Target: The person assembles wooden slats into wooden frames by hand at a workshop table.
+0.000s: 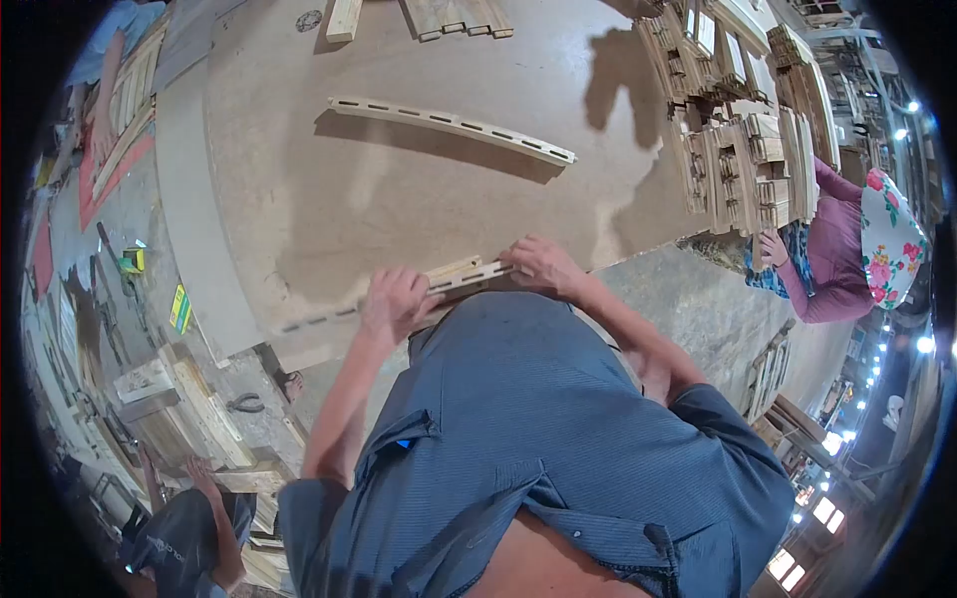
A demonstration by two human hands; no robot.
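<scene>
A blue shirt (538, 429) is seen closest, bent over the wide bench (399, 199). Stacks of wooden parts (743, 149) are piled at the bench's far right. A long slotted slat (449, 125) is laid mid-bench, well apart from the hands. A slotted strip (467, 275) is held along the near edge. The left hand (394, 299) is closed around its middle, and its end is gripped by the right hand (538, 264).
</scene>
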